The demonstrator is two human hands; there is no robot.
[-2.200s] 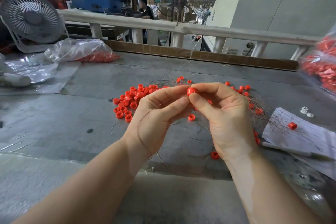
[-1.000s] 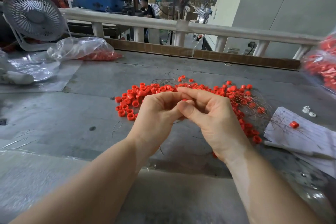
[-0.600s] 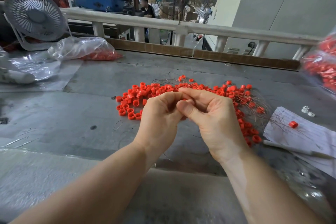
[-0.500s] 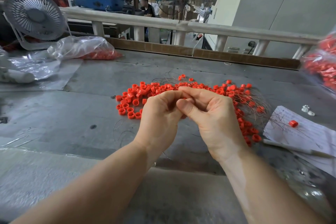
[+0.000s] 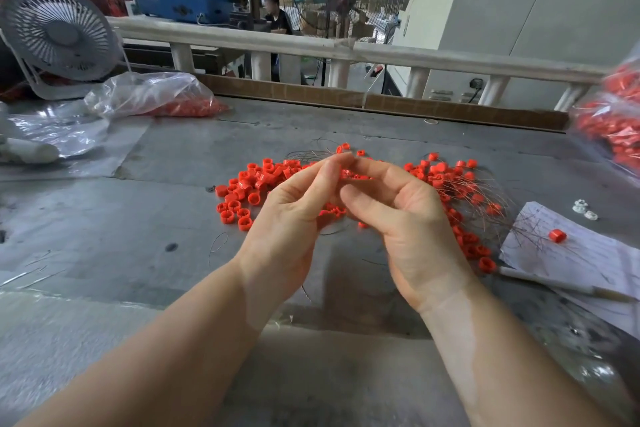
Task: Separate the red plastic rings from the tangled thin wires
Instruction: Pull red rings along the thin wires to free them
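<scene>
Red plastic rings lie on the grey table in two groups: a loose heap (image 5: 244, 191) at the left and rings caught in tangled thin wires (image 5: 465, 191) at the right. My left hand (image 5: 291, 222) and my right hand (image 5: 410, 225) hover just above the middle of the pile, palms turned toward each other. Their index fingertips meet near the far side of the pile. The fingers are spread and fairly straight. My right thumb stands apart from its index finger, and rings on the table show through the gap. No ring is visible in either hand.
A paper sheet (image 5: 581, 256) with one red ring (image 5: 557, 236) lies at the right, a pen (image 5: 554, 284) along its edge. Bags of red rings (image 5: 156, 97) (image 5: 616, 128) sit at the far left and right. A fan (image 5: 59, 31) and a rail (image 5: 346, 52) stand behind.
Both hands, earlier pinched tightly together around a ring, have spread their fingers. They have also lifted slightly toward the far side of the pile.
</scene>
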